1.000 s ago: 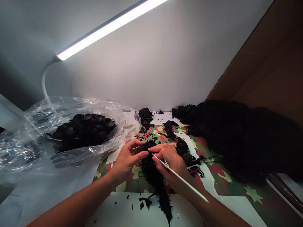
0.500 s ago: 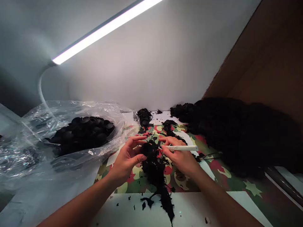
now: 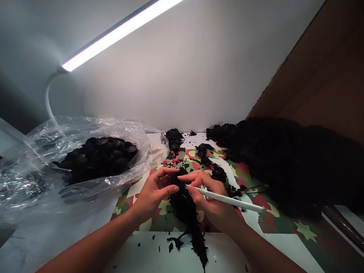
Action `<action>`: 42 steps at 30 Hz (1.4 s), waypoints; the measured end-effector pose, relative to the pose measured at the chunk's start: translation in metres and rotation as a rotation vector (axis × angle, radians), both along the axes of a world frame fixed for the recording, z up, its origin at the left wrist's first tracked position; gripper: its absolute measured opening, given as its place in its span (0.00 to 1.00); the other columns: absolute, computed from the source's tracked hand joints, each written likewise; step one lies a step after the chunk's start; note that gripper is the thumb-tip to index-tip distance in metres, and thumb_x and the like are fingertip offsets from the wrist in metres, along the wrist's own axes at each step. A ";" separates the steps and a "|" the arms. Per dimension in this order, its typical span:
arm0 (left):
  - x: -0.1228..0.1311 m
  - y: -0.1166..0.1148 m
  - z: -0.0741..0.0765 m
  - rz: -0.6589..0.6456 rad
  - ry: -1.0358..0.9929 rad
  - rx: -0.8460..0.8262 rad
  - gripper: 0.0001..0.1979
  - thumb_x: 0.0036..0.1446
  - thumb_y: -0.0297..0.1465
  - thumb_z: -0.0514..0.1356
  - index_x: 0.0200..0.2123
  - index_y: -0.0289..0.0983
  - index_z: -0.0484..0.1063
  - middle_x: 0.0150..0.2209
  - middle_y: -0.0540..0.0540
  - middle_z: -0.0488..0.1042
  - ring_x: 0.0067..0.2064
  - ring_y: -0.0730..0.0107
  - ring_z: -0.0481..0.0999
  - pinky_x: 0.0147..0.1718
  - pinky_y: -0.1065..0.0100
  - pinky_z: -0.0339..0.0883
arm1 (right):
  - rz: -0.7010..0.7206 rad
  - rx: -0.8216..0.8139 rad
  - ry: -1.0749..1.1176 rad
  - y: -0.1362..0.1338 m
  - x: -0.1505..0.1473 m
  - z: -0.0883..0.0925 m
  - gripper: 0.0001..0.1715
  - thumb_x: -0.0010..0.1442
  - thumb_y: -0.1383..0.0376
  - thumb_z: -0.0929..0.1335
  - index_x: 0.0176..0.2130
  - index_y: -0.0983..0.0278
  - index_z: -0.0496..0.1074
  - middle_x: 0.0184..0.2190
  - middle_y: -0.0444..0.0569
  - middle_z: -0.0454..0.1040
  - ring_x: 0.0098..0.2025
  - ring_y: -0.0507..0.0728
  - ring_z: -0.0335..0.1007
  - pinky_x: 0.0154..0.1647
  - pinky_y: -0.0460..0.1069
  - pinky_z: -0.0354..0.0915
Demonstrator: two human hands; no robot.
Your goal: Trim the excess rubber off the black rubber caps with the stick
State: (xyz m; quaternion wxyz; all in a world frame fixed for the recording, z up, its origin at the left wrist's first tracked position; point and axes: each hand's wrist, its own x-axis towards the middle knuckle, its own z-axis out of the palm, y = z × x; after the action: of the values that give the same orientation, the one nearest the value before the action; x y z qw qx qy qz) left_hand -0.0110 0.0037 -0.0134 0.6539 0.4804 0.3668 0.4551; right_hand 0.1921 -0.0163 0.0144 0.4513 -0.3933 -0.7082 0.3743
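My left hand is curled round a small round black part, gripped between thumb and fingers; it blends into the dark scraps behind it. In my right hand is a slim white pen-like tool, pinched between thumb and fingers. Its tip points at the black part, and the right fingertips reach close to that part. What the tip looks like is too small to make out. Beneath both hands lies a heap of torn black scraps on a camouflage-patterned sheet.
To the left, an open clear plastic bag holds a pile of round black parts. A large black heap covers the right side, beside a brown cardboard panel. A lit tube lamp hangs above.
The right hand has moved left toward the black part. The white tool has swung so its rear end points lower and further right. The left hand keeps its grip.
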 end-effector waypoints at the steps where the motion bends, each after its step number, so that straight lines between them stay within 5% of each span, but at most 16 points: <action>1: 0.000 0.000 0.000 0.001 -0.001 -0.004 0.20 0.52 0.31 0.73 0.49 0.40 0.77 0.38 0.48 0.79 0.38 0.70 0.76 0.34 0.72 0.68 | -0.001 0.003 -0.006 0.000 -0.001 0.000 0.11 0.66 0.65 0.66 0.30 0.60 0.67 0.47 0.48 0.81 0.49 0.60 0.75 0.53 0.58 0.63; 11: 0.003 -0.002 0.007 0.039 0.025 0.044 0.19 0.51 0.30 0.73 0.46 0.39 0.76 0.36 0.48 0.79 0.39 0.67 0.77 0.38 0.69 0.70 | -0.042 0.133 -0.109 -0.001 -0.004 -0.004 0.09 0.67 0.66 0.66 0.32 0.59 0.68 0.44 0.45 0.81 0.46 0.58 0.75 0.49 0.55 0.64; 18: 0.005 -0.010 0.008 0.086 0.089 0.101 0.14 0.54 0.29 0.72 0.43 0.38 0.75 0.35 0.50 0.75 0.37 0.72 0.74 0.37 0.72 0.68 | -0.234 0.569 -0.404 0.004 -0.014 -0.013 0.09 0.68 0.73 0.63 0.38 0.61 0.67 0.39 0.48 0.81 0.42 0.58 0.75 0.52 0.57 0.57; 22: 0.004 -0.014 0.012 -0.004 -0.033 0.102 0.14 0.52 0.27 0.72 0.42 0.39 0.76 0.37 0.49 0.76 0.40 0.72 0.75 0.39 0.73 0.69 | -0.400 0.396 -0.668 0.020 0.002 -0.019 0.13 0.70 0.71 0.60 0.34 0.62 0.67 0.33 0.50 0.78 0.41 0.61 0.73 0.49 0.58 0.56; 28: -0.001 -0.008 0.009 -0.082 -0.107 0.094 0.21 0.53 0.27 0.72 0.50 0.42 0.76 0.45 0.43 0.79 0.46 0.64 0.77 0.41 0.69 0.71 | -0.325 0.028 -0.510 0.035 0.021 -0.018 0.11 0.63 0.67 0.65 0.28 0.60 0.63 0.36 0.48 0.79 0.45 0.62 0.74 0.48 0.55 0.61; 36: 0.000 -0.004 0.005 -0.051 -0.072 0.044 0.20 0.53 0.29 0.72 0.50 0.41 0.76 0.43 0.44 0.79 0.44 0.64 0.77 0.42 0.67 0.70 | -0.234 0.126 -0.147 0.018 0.009 -0.008 0.08 0.64 0.69 0.63 0.31 0.60 0.65 0.46 0.50 0.75 0.50 0.60 0.71 0.49 0.54 0.64; 39: 0.001 -0.004 0.006 -0.038 -0.038 0.029 0.20 0.53 0.30 0.72 0.50 0.41 0.76 0.42 0.45 0.79 0.44 0.64 0.77 0.42 0.68 0.70 | -0.160 0.113 -0.067 0.011 0.006 -0.006 0.11 0.66 0.71 0.59 0.42 0.60 0.68 0.39 0.48 0.73 0.41 0.57 0.71 0.42 0.52 0.66; 42: 0.002 -0.005 0.007 -0.027 -0.013 0.042 0.20 0.53 0.31 0.72 0.49 0.41 0.76 0.43 0.45 0.79 0.45 0.63 0.77 0.41 0.68 0.70 | -0.064 0.050 -0.106 0.007 0.000 -0.003 0.11 0.70 0.67 0.60 0.42 0.60 0.71 0.35 0.46 0.70 0.35 0.55 0.68 0.37 0.50 0.64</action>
State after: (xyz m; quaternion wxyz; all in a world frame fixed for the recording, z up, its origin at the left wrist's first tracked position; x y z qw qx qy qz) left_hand -0.0093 -0.0010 -0.0067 0.6522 0.4961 0.3464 0.4567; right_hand 0.1924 -0.0093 0.0114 0.4345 -0.4237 -0.7273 0.3205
